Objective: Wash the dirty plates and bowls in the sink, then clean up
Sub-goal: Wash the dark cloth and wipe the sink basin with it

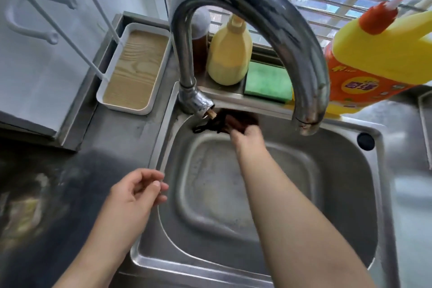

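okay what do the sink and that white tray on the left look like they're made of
Sink: looks like stainless steel, brushed grey with soft reflections. White tray: rim probably plastic or enamelled metal, smooth and matte; its base shows pale wood grain, maybe only a print.

Steel sink basin (339, 194), no dishes inside; dark brown rag (236, 121) bunched against wall at twelve o'clock.

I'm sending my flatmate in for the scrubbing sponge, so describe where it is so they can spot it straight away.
Start at the tall curved tap over the steel sink. Behind the basin runs a narrow metal ledge, and the sponge lies flat on it, right of the pale yellow bottle and left of the big yellow and orange detergent bottle. It is the only green thing there, with a yellow edge.
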Tool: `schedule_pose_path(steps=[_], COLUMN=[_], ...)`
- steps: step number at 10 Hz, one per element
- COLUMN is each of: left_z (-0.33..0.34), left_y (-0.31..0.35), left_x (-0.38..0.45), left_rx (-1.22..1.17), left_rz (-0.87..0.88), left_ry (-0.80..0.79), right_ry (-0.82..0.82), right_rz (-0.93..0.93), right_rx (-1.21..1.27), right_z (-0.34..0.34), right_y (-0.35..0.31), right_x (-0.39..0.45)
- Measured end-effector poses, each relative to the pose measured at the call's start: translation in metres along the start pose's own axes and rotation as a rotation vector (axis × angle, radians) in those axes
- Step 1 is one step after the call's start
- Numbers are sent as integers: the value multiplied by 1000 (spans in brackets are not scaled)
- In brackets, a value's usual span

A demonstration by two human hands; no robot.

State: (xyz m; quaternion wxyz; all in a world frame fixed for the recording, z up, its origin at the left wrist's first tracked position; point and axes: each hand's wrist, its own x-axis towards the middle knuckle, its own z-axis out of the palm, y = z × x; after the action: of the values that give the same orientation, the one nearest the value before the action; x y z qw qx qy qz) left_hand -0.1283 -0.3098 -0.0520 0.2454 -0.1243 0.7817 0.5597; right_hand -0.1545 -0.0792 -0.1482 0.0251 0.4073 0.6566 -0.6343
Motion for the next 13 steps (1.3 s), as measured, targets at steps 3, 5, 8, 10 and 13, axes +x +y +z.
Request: schedule_pose_path(steps=[3, 5, 8, 10, 13], left_z=[33, 46, 60, 76, 77], left_y=[-1, -6, -9, -7, -13], left_x=[-13, -23, -44, -49, -51], left_rx=[-8, 1, -41, -17, -2], left_rz=[11, 27, 29, 41, 7], left_ry=[-55, -82, -126, -149, -141], right_ry=[367, 101, 426, -162, -448], right_rz=[237, -159, -150, -388, 342], right_rx=[28, -586, -574, -1636, -1685], right_z=[-78, -66, -187, -205, -150], right_y=[1, 11, 24, 49, 115], right_x=[14, 9, -41, -16, -66])
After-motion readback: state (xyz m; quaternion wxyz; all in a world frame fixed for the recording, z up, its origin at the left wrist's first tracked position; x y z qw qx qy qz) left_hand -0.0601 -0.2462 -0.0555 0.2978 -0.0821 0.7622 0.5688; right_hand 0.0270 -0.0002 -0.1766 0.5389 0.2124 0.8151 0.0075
